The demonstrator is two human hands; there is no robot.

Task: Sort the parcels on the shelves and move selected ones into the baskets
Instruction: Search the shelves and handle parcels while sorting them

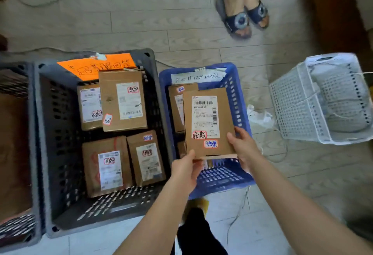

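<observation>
Flat brown parcel (207,121) held label-up over the blue basket (240,109), above a second parcel (177,101) lying at the basket's 11 o'clock; my left hand (185,171) pinches its 7 o'clock corner, thumb on top, and my right hand (243,145) grips the 5 o'clock edge. Judgement: light and stiff, thin dry cardboard, not slippery, likely to buckle if squeezed mid-face; best taken by the near corners, clear of the label, one hand each side; the grey crate (60,133) stands at the basket's 9 o'clock.
</observation>
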